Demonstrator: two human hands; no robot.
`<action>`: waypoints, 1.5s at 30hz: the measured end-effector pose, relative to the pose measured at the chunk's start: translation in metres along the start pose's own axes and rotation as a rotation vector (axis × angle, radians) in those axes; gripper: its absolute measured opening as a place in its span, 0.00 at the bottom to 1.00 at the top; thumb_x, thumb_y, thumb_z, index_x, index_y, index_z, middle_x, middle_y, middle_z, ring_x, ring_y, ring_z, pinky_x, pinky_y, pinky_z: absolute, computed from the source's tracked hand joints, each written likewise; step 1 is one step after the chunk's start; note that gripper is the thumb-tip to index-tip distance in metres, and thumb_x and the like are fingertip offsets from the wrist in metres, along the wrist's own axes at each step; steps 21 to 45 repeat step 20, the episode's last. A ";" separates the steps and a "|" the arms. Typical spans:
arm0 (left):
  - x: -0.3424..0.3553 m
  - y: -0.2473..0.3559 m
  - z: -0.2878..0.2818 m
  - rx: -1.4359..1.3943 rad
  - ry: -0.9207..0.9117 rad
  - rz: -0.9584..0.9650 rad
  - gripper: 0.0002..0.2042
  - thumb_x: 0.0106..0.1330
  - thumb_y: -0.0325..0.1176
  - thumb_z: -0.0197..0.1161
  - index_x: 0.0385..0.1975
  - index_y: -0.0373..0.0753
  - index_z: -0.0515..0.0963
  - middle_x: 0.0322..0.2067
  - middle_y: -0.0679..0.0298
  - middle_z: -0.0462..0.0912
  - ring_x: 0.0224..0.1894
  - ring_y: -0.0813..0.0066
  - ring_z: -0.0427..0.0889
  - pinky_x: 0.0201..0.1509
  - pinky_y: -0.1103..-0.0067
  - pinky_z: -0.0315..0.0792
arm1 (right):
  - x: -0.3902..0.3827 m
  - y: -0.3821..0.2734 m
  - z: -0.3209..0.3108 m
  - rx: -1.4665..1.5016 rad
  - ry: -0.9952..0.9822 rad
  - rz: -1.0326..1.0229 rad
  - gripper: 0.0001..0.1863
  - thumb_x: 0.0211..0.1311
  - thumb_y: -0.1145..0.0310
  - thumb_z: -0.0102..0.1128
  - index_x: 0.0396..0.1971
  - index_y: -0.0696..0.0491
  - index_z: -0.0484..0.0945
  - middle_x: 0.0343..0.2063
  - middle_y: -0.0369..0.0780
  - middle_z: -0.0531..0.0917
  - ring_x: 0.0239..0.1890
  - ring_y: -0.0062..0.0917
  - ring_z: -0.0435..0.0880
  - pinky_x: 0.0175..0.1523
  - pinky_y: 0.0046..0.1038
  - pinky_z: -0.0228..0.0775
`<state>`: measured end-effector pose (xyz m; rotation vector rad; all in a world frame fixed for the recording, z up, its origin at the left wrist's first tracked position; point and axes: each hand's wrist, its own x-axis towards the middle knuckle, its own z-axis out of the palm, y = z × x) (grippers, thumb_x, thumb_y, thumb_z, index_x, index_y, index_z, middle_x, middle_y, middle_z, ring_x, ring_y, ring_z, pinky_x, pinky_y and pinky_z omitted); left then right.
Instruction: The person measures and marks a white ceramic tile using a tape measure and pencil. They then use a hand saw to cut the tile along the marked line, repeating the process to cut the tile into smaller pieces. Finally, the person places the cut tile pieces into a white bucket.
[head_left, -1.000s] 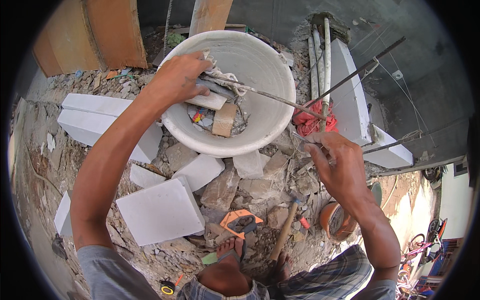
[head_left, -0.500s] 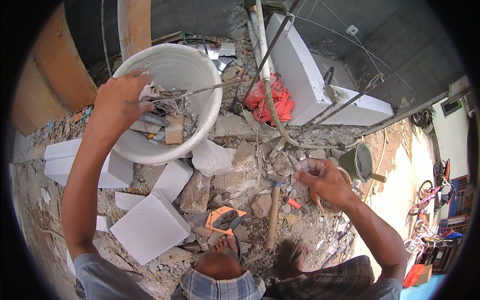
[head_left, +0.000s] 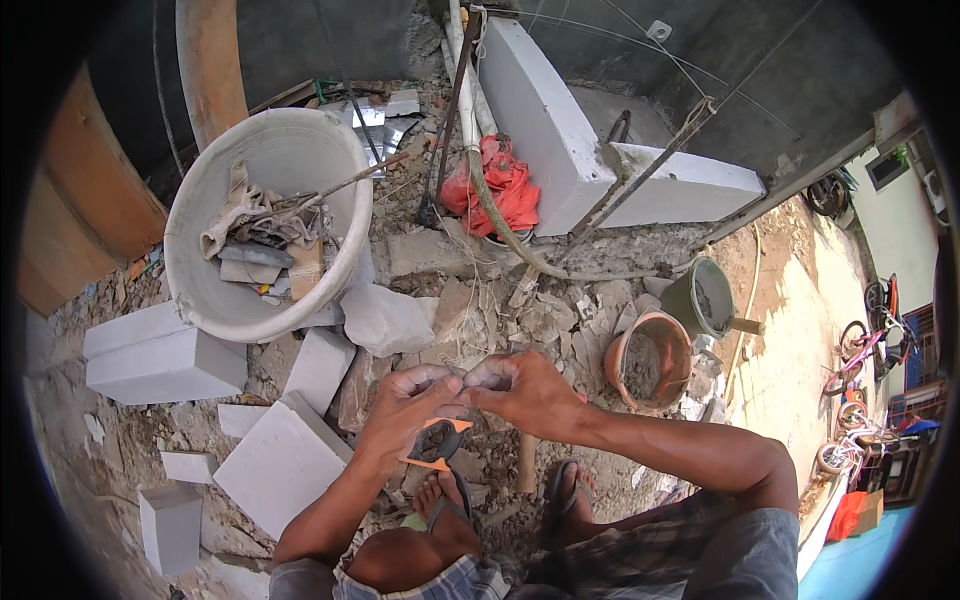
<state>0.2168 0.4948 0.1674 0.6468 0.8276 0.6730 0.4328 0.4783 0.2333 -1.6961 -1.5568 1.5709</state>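
My left hand (head_left: 408, 408) and my right hand (head_left: 528, 393) meet in front of me above the rubble, fingertips pinched together. Both are closed, and whatever small thing lies between the fingers is too hidden to make out. Below my left hand is a handsaw with an orange and black handle (head_left: 445, 428), partly covered by it. A hammer's wooden handle (head_left: 526, 463) shows beneath my right hand; its head is hidden. To the left stands a large whitish tub (head_left: 350, 262) with a dirty cloth (head_left: 232, 215), a wood block (head_left: 305, 270) and scraps inside.
White blocks (head_left: 283, 465) lie on broken rubble at the left. On the right stand a terracotta-coloured bucket (head_left: 680, 390) and a green bucket (head_left: 727, 300), with greyish material inside. Ahead are a red plastic bag (head_left: 505, 190), a hose (head_left: 500, 225) and a low white block wall (head_left: 555, 120).
My left hand has left the tub and come down to the middle. My right hand has moved left from above the terracotta-coloured bucket to meet it. The view has shifted slightly.
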 end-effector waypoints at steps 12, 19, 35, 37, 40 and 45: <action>0.007 -0.059 -0.061 -0.251 0.100 -0.152 0.05 0.71 0.32 0.69 0.40 0.40 0.82 0.33 0.65 0.86 0.41 0.70 0.89 0.51 0.71 0.84 | -0.008 0.237 0.000 -0.327 0.075 0.627 0.36 0.64 0.35 0.64 0.35 0.62 0.86 0.28 0.51 0.87 0.35 0.39 0.88 0.45 0.38 0.77; 0.010 -0.088 -0.058 -0.208 0.074 -0.266 0.10 0.72 0.32 0.67 0.49 0.37 0.82 0.42 0.57 0.89 0.45 0.65 0.90 0.51 0.70 0.84 | -0.030 0.304 0.091 -0.040 0.416 0.646 0.39 0.61 0.37 0.68 0.54 0.61 0.80 0.39 0.51 0.89 0.46 0.43 0.88 0.54 0.42 0.78; 0.011 -0.086 -0.063 -0.179 0.080 -0.273 0.13 0.72 0.34 0.69 0.52 0.38 0.81 0.43 0.58 0.89 0.45 0.64 0.90 0.52 0.70 0.84 | -0.027 0.304 0.092 -0.040 0.419 0.642 0.39 0.61 0.37 0.68 0.54 0.61 0.80 0.39 0.51 0.89 0.46 0.43 0.88 0.54 0.42 0.78; 0.011 -0.086 -0.063 -0.179 0.080 -0.273 0.13 0.72 0.34 0.69 0.52 0.38 0.81 0.43 0.58 0.89 0.45 0.64 0.90 0.52 0.70 0.84 | -0.027 0.304 0.092 -0.040 0.419 0.642 0.39 0.61 0.37 0.68 0.54 0.61 0.80 0.39 0.51 0.89 0.46 0.43 0.88 0.54 0.42 0.78; 0.011 -0.086 -0.063 -0.179 0.080 -0.273 0.13 0.72 0.34 0.69 0.52 0.38 0.81 0.43 0.58 0.89 0.45 0.64 0.90 0.52 0.70 0.84 | -0.027 0.304 0.092 -0.040 0.419 0.642 0.39 0.61 0.37 0.68 0.54 0.61 0.80 0.39 0.51 0.89 0.46 0.43 0.88 0.54 0.42 0.78; 0.011 -0.086 -0.063 -0.179 0.080 -0.273 0.13 0.72 0.34 0.69 0.52 0.38 0.81 0.43 0.58 0.89 0.45 0.64 0.90 0.52 0.70 0.84 | -0.027 0.304 0.092 -0.040 0.419 0.642 0.39 0.61 0.37 0.68 0.54 0.61 0.80 0.39 0.51 0.89 0.46 0.43 0.88 0.54 0.42 0.78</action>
